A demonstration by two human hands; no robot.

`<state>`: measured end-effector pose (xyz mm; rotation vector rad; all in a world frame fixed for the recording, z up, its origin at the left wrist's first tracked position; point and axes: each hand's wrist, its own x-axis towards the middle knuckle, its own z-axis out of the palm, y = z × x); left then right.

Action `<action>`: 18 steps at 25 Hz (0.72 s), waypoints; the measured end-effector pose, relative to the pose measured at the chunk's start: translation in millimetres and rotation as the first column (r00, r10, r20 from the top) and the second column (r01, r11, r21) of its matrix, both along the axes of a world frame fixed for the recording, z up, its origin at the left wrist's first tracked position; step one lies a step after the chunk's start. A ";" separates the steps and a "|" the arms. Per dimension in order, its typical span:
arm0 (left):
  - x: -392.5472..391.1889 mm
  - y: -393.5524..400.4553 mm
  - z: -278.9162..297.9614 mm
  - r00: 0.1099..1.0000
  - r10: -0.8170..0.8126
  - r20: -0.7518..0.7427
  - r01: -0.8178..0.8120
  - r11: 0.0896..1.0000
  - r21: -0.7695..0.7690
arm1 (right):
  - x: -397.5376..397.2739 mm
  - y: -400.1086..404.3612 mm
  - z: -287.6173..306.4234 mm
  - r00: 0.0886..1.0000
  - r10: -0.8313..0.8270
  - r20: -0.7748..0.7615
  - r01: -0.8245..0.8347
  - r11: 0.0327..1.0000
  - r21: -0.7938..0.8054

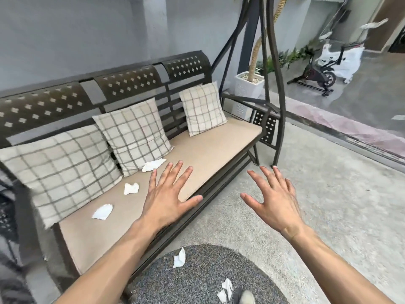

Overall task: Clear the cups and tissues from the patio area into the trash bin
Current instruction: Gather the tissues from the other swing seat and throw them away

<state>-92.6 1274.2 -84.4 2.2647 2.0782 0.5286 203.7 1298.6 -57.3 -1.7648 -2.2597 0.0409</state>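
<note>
Three crumpled white tissues lie on the beige seat cushion (219, 148) of a dark metal swing bench: one tissue (153, 165) by the middle pillow, one tissue (131, 188) in the middle, one tissue (102, 212) nearer the left. Two more lie on the grey speckled rug (197, 279): a tissue (179, 258) near its top and a tissue (225, 290) at the bottom. My left hand (168, 197) hovers open over the cushion's front edge, just right of the seat tissues. My right hand (275, 198) is open above the concrete floor. No cup or trash bin is in view.
Three checked pillows (133, 134) lean on the bench back. The swing frame's leg (278, 106) stands right of the bench. Behind it are a white planter (248, 84) and an exercise bike (317, 73). A shoe (245, 297) shows at the bottom edge.
</note>
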 end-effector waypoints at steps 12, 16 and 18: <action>-14.7 78.1 3.1 0.842 0.539 0.009 -0.539 0.842 0.023 | -63.0 223.8 -14.1 0.865 0.502 0.009 -0.502 0.864 -0.033; -21.6 69.7 0.1 0.737 0.675 -0.015 -0.675 0.738 0.019 | -97.9 259.6 -19.2 0.784 0.620 -0.008 -0.620 0.782 -0.063; -30.7 59.0 -5.2 0.671 0.740 -0.040 -0.740 0.672 0.018 | -118.6 266.8 -26.0 0.748 0.664 -0.013 -0.662 0.744 -0.087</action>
